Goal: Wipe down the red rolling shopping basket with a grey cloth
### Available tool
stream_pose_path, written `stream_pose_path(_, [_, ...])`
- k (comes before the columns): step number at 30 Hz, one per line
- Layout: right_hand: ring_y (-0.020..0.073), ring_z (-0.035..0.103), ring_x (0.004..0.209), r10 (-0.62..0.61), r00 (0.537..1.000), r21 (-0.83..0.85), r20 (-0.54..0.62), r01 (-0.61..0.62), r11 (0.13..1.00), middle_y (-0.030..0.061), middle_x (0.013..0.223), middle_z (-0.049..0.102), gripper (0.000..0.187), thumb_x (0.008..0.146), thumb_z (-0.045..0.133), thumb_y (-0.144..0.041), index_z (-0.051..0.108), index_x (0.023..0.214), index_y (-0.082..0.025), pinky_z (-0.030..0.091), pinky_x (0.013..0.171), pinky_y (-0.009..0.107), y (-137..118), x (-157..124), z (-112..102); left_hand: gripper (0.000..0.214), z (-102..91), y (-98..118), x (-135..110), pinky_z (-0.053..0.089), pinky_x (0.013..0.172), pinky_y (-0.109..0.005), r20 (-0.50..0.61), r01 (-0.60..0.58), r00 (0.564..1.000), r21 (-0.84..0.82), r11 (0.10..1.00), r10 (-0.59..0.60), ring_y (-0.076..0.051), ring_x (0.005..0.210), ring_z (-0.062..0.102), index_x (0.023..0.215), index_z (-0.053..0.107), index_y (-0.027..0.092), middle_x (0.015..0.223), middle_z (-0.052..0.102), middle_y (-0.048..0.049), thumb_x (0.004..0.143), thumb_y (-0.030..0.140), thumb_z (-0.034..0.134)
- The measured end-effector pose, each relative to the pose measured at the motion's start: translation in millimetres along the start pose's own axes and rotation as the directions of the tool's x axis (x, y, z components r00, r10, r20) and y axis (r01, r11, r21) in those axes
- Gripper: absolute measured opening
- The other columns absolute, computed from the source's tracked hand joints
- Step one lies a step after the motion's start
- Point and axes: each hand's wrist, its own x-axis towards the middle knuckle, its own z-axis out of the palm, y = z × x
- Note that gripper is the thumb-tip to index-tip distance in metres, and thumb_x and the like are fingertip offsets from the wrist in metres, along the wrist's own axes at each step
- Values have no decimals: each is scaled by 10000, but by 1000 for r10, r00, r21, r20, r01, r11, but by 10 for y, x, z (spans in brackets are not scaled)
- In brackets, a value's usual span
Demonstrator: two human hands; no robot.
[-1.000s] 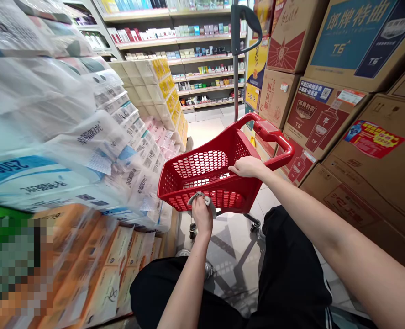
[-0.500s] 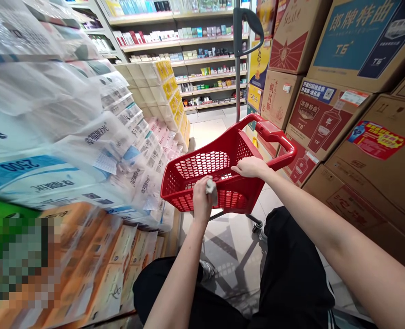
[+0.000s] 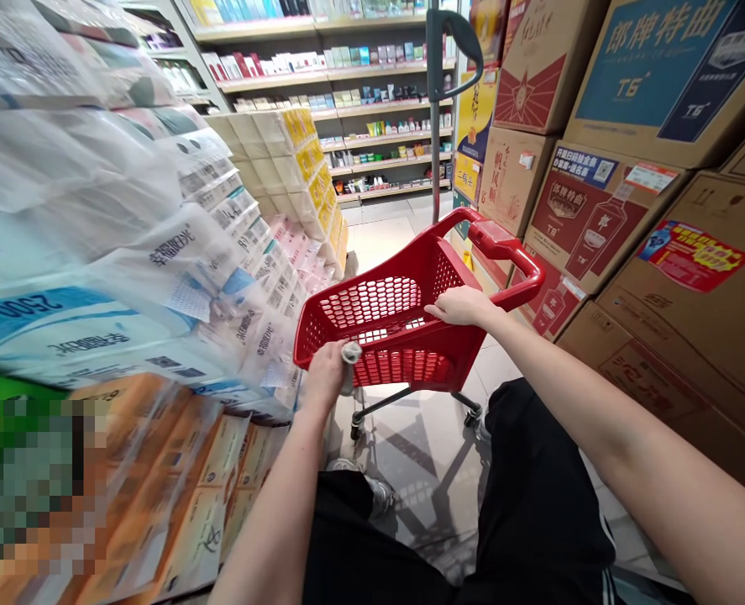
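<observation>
A red plastic shopping cart (image 3: 435,357) with perforated basket walls stands in front of me. My right hand (image 3: 459,306) is closed over the near rim of its basket, close to the handle end. At the basket's left corner, my left hand (image 3: 327,374) is closed around a crumpled greyish-white cloth (image 3: 349,360), which sticks out on its right side. The cloth is at or very near the near rim; whether it touches cannot be made out. My left fingertips are mostly hidden behind the hand. The cart's red handle (image 3: 527,269) is free of both hands.
Stacked cardboard cartons (image 3: 611,227) line the right side. Plastic-wrapped paper packs (image 3: 176,252) pile up on the left, with orange packs (image 3: 139,470) lower down. A tall grey-handled pole (image 3: 435,118) rises behind the cart. Stocked shelves (image 3: 347,80) stand at the back.
My left hand has moved left along the near rim with the cloth, towards the basket's left corner. My right hand has stayed on the rim, and the cart has barely moved.
</observation>
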Motion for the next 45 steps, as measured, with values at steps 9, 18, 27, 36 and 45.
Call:
stream_pose_path(9, [268, 649, 888, -34, 999, -23, -5, 34, 999, 132, 962, 687, 629, 885, 233, -614, 696, 948, -191, 464, 761, 339, 4, 57, 50, 276, -79, -322, -217, 416, 836, -399, -15, 125, 992, 122, 985, -124, -260, 904, 518, 1069, 539, 141, 955, 553, -129, 847, 231, 403])
stream_pose_path(18, [255, 647, 876, -63, 998, -53, -20, 62, 997, 130, 963, 688, 623, 895, 225, -588, 697, 939, -183, 452, 742, 319, 0, 86, 39, 293, 136, 947, 451, 388, 793, -370, 13, -70, 997, 11, 997, 70, -248, 883, 510, 1114, 528, 163, 935, 553, -117, 876, 163, 356])
stream_pose_path(27, [230, 652, 851, -124, 990, -81, -68, 118, 990, 124, 879, 702, 626, 929, 205, -524, 709, 867, -158, 425, 725, 286, 122, 80, 27, 321, 59, 509, 324, 401, 842, -343, 87, -88, 993, 108, 990, 79, -225, 950, 521, 1183, 467, 146, 994, 552, -109, 884, 170, 354])
stream_pose_path(36, [236, 647, 821, -80, 980, -143, -184, 54, 988, 137, 837, 702, 631, 934, 206, -495, 717, 830, -140, 397, 702, 298, 241, 169, 92, 301, -92, -276, -138, 433, 800, -330, 74, 122, 987, 252, 960, -144, -218, 902, 540, 1136, 488, 143, 964, 550, -98, 854, 168, 385])
stream_pose_path(45, [220, 645, 822, 25, 974, -59, -227, -39, 997, 112, 898, 707, 587, 935, 238, -498, 709, 839, -161, 384, 680, 285, 43, 222, 427, 251, -16, 195, -153, 436, 794, -317, 92, 49, 993, 193, 980, -67, -206, 888, 532, 1075, 513, 142, 921, 542, -91, 857, 150, 387])
